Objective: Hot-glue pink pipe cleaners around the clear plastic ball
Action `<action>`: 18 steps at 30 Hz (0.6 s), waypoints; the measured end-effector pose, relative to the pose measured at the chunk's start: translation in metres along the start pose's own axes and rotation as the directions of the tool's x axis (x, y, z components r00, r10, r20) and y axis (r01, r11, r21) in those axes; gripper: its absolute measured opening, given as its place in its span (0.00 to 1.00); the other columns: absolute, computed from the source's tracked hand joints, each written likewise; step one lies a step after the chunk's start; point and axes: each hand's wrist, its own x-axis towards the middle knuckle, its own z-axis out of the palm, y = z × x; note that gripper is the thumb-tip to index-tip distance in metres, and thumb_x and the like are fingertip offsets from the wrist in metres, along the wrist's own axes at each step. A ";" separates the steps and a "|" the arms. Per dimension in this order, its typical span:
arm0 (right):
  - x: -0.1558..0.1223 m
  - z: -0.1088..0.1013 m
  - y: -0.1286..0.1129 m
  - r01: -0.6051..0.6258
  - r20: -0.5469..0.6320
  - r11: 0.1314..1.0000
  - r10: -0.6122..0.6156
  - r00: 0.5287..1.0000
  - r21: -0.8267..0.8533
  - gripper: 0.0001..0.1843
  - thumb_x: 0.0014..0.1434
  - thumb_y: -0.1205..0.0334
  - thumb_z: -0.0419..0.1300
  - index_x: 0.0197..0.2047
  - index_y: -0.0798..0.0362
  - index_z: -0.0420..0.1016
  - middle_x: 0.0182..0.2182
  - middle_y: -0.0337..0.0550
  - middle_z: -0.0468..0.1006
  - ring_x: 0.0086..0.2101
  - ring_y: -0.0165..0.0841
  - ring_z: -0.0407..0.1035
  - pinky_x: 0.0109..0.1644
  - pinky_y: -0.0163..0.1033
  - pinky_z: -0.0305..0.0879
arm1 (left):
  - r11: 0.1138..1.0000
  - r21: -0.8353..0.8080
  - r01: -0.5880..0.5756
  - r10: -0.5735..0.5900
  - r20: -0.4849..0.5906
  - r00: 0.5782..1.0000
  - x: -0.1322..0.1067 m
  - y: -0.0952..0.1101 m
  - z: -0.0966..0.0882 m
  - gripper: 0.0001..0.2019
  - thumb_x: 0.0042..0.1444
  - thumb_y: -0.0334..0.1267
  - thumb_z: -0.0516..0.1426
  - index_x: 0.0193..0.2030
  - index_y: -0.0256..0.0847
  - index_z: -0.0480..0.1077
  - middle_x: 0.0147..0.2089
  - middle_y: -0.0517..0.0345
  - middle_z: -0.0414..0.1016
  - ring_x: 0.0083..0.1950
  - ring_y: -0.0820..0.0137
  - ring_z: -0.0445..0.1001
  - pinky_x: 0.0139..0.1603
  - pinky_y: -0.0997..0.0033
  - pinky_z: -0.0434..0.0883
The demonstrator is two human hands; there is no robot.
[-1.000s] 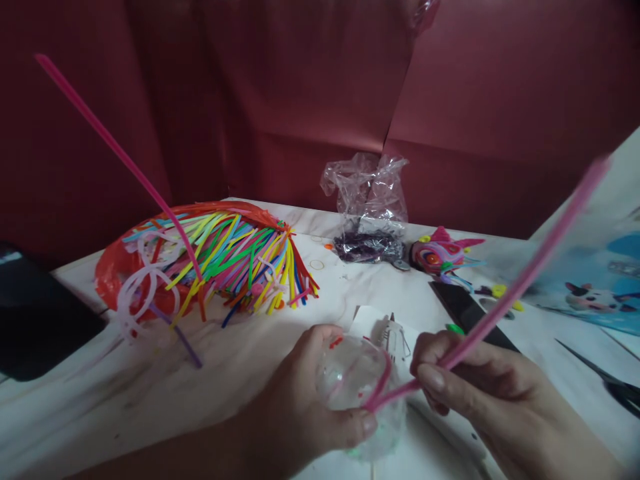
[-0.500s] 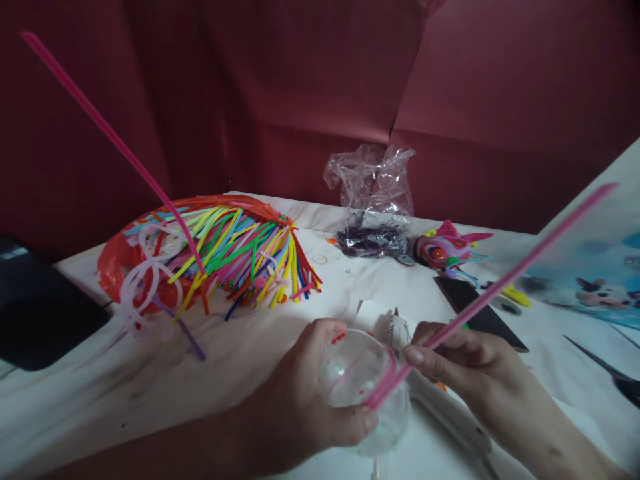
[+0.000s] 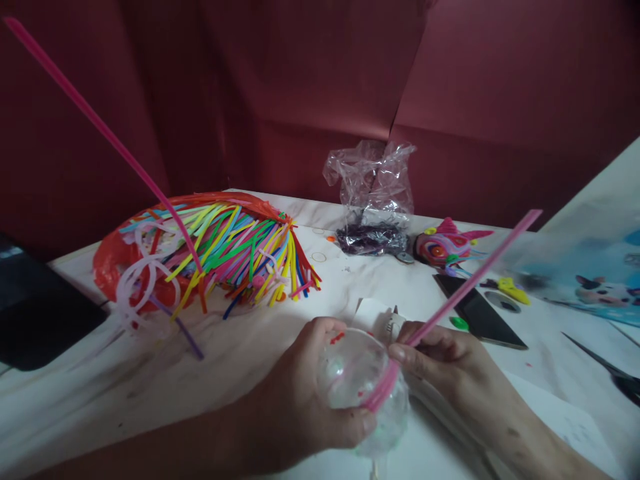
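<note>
Low at the front of the pale table, the left hand, which I watch from afar, curls round a clear cup, its thumb pinning a pink strip against the near side. The right hand pinches that strip between thumb and fingers just beside the cup's right edge, the free length slanting up and away to the right.

From my distant seat, I judge the cup light and thin-walled, its glossy skin apt to slip or dent under a hard squeeze; a broad, gentle wrap about the sides suits it best. I take the strip to be almost weightless and soft on the outside, yet stiff enough to stand out unsupported, probably holding a bend. I would grip it close to the cup, where it has least room to swing, and keep the thumb over the pinned part.

Beyond the hands, I can see a heap of coloured strips in a red bag on the left, a clear bag at the back, and a phone and scissors on the right.
</note>
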 end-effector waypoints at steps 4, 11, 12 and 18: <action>0.002 -0.002 0.007 0.008 0.087 0.994 -0.017 0.996 0.107 0.21 0.55 0.48 0.66 0.27 0.58 0.70 0.26 0.42 0.67 0.27 0.30 0.60 0.29 0.31 0.59 | 1.000 0.016 0.024 -0.025 0.016 1.000 0.000 -0.001 -0.001 0.26 0.44 0.32 0.61 0.49 0.42 0.55 0.43 0.58 0.66 0.41 0.69 0.67 0.38 0.70 0.65; -0.001 0.002 0.006 0.014 0.107 0.994 -0.026 0.994 0.111 0.17 0.57 0.51 0.65 0.34 0.59 0.74 0.35 0.47 0.71 0.35 0.37 0.65 0.37 0.35 0.63 | 0.994 0.096 0.044 -0.050 0.059 0.997 -0.003 0.008 -0.005 0.26 0.44 0.30 0.60 0.50 0.42 0.56 0.42 0.60 0.67 0.38 0.70 0.68 0.35 0.72 0.65; -0.002 0.003 0.005 0.012 0.106 0.994 -0.024 0.994 0.112 0.18 0.56 0.50 0.66 0.35 0.59 0.74 0.36 0.47 0.71 0.35 0.37 0.66 0.36 0.35 0.63 | 0.990 0.132 0.046 -0.054 0.056 0.997 -0.004 0.010 -0.007 0.27 0.44 0.31 0.61 0.50 0.42 0.57 0.42 0.59 0.67 0.40 0.69 0.68 0.35 0.71 0.66; -0.006 0.008 0.009 0.006 0.094 0.992 -0.019 0.995 0.128 0.16 0.58 0.51 0.65 0.37 0.58 0.73 0.38 0.46 0.71 0.37 0.35 0.66 0.40 0.33 0.64 | 0.961 0.268 0.072 -0.074 -0.005 0.997 -0.009 0.021 -0.010 0.32 0.39 0.41 0.65 0.52 0.41 0.58 0.42 0.57 0.69 0.41 0.64 0.69 0.34 0.71 0.66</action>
